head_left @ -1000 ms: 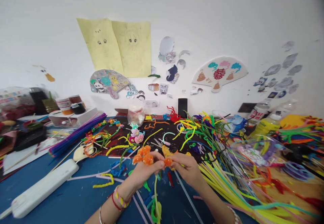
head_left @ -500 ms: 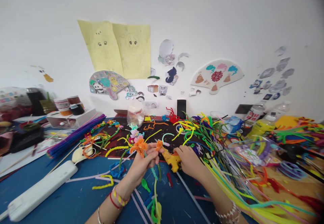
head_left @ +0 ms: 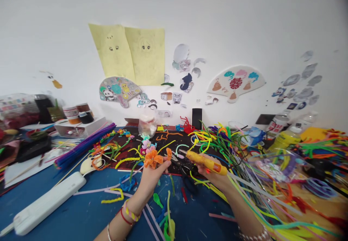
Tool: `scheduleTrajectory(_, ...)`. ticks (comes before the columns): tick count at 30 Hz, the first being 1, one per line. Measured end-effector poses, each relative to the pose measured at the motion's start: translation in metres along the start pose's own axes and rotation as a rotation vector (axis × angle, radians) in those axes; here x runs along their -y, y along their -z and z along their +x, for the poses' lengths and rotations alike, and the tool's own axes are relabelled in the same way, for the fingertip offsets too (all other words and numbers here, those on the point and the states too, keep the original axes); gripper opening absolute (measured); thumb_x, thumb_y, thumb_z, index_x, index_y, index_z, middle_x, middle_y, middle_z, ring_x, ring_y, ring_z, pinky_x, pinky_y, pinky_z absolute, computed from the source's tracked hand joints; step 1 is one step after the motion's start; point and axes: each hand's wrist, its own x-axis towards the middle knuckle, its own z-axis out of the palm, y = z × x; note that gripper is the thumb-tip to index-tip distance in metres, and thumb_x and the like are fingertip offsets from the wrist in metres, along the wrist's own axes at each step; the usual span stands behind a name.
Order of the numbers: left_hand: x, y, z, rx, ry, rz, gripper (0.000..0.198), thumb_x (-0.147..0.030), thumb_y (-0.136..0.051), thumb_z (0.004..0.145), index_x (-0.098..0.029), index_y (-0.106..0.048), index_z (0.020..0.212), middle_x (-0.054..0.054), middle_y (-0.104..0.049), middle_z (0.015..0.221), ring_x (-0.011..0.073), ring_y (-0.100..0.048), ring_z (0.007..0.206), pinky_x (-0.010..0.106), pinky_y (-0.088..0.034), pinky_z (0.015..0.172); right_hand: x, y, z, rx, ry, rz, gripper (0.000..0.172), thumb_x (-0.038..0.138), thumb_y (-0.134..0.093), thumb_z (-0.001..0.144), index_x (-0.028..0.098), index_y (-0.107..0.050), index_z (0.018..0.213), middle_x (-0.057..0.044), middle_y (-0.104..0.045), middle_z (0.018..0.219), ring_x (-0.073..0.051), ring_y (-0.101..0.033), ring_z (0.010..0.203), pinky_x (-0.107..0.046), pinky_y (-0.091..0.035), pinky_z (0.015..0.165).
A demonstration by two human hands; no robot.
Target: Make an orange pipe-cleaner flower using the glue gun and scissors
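My left hand (head_left: 152,179) is closed around an orange pipe-cleaner flower (head_left: 152,159). A small orange curl of pipe cleaner (head_left: 169,154) stands up at its fingertips. Pink and mint pipe-cleaner flowers (head_left: 147,144) show just beyond. In my right hand (head_left: 216,179) is a yellow hot glue gun (head_left: 208,162), lying sideways with its metal nozzle pointing left, apart from the orange curl. A red light glows near its grip. Between the two hands, scissors with black handles (head_left: 189,183) lie on the table.
A white power strip (head_left: 50,201) lies at left beside purple pipe cleaners (head_left: 87,144). Many coloured pipe cleaners (head_left: 217,135) are heaped at right, near bottles (head_left: 285,139). A lidded plastic jar (head_left: 147,125) and an upright black phone-like slab (head_left: 197,118) stand by the wall.
The glue gun has moved right, away from the orange curl, and turned so its body lies sideways. The scissors' handles are now uncovered. My left hand keeps hold of the flower.
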Motion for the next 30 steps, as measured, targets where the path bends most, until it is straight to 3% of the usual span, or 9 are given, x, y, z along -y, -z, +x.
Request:
scheduleTrajectory(3,-0.003,-0.001,-0.002,-0.040,-0.028,0.008,0.024,-0.028,-0.073,0.061,-0.012,-0.062,0.075,-0.004,-0.057,0.049,0.0086,-0.050,0.047,0.021,-0.041,0.049,-0.004,-0.003,-0.002,0.059,-0.096,0.106,0.024,0.038,-0.067,0.072,0.020,-0.061,0.087,-0.003,-0.064,0.075,-0.017,-0.060,0.062,-0.028,-0.051,0.055)
scheduleTrajectory(8,0.001,0.001,-0.002,-0.033,-0.132,0.051,0.018,-0.026,-0.073,0.062,-0.014,-0.065,0.071,-0.004,-0.058,0.052,0.0108,-0.052,0.051,0.023,-0.043,0.054,-0.003,-0.012,-0.001,-0.020,-0.190,0.096,0.028,0.044,-0.071,0.066,0.021,-0.065,0.081,-0.004,-0.069,0.077,-0.022,-0.066,0.070,-0.037,-0.056,0.066)
scheduleTrajectory(11,0.005,0.002,-0.002,-0.032,-0.142,0.071,0.017,-0.027,-0.072,0.062,-0.015,-0.066,0.072,-0.003,-0.058,0.053,0.0119,-0.053,0.052,0.024,-0.043,0.055,-0.003,-0.015,-0.001,-0.049,-0.170,0.042,0.030,0.044,-0.072,0.064,0.022,-0.067,0.084,-0.004,-0.071,0.081,-0.024,-0.067,0.076,-0.041,-0.056,0.073)
scheduleTrajectory(19,0.000,-0.001,-0.006,0.011,-0.092,0.089,0.018,-0.029,-0.071,0.064,-0.015,-0.064,0.074,-0.005,-0.054,0.047,0.0104,-0.049,0.049,0.023,-0.040,0.053,-0.007,-0.015,0.001,-0.060,-0.098,-0.004,0.030,0.049,-0.069,0.065,0.023,-0.070,0.080,-0.004,-0.071,0.082,-0.025,-0.067,0.079,-0.040,-0.056,0.075)
scheduleTrajectory(30,-0.001,-0.003,-0.007,0.001,-0.063,0.053,0.021,-0.030,-0.072,0.062,-0.015,-0.063,0.073,-0.006,-0.054,0.046,0.0103,-0.049,0.047,0.023,-0.040,0.053,-0.004,-0.015,0.003,-0.087,-0.135,0.009,0.027,0.047,-0.068,0.065,0.021,-0.070,0.074,-0.003,-0.070,0.066,-0.020,-0.066,0.062,-0.035,-0.057,0.063)
